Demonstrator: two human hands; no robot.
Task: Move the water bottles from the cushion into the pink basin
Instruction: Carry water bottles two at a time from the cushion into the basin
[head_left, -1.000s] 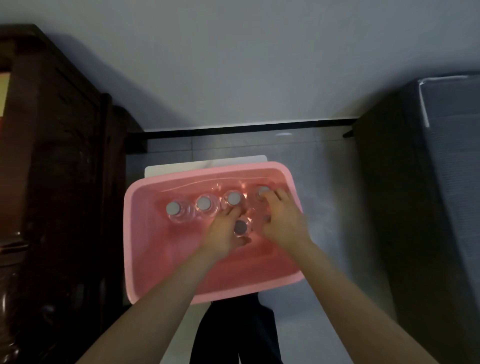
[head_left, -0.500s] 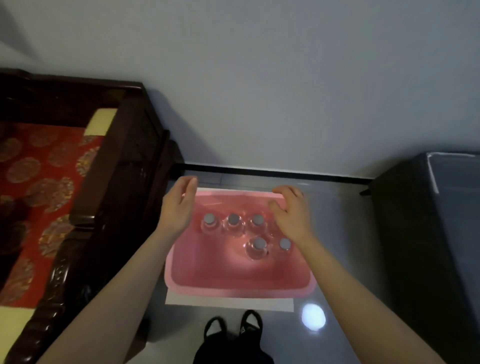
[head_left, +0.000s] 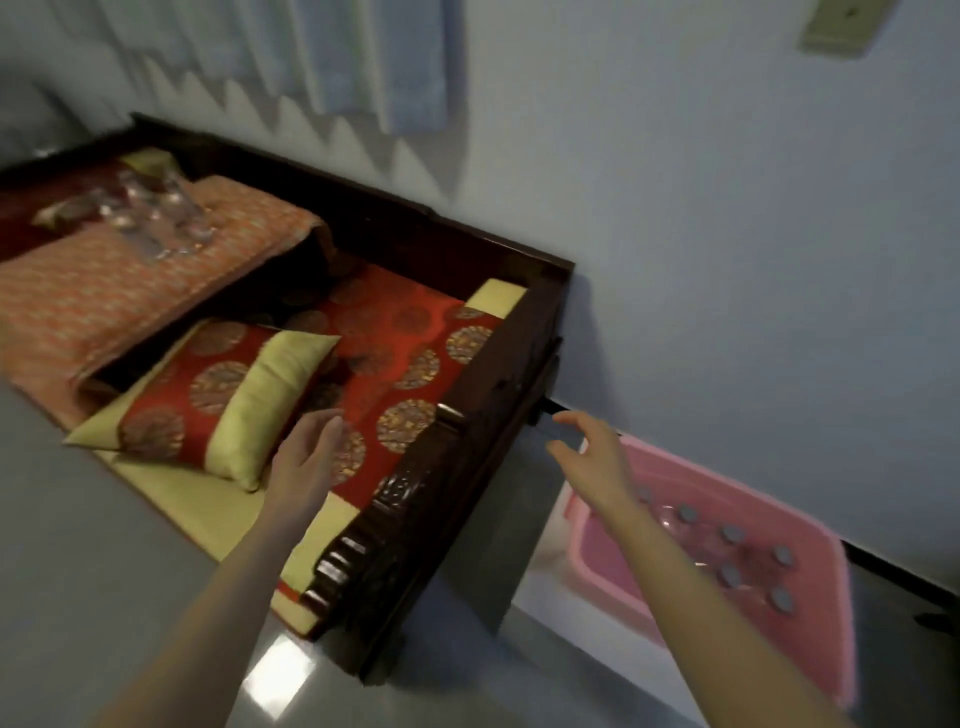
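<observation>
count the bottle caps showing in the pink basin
6 bottle caps in the pink basin: four in the far row, the leftmost right beside the right hand, and two in the nearer row. That arm may hide more.

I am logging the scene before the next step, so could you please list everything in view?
cushion: one, orange, on bench, left
water bottles on cushion: several, clear, count blurred
pink basin: one, pink, floor at right
water bottles in basin: six grey caps visible
pillow: one, red and yellow, on the seat
bench: one, dark wood, against the wall
left hand: one, empty, over the seat
right hand: one, empty, by the basin's left end
</observation>
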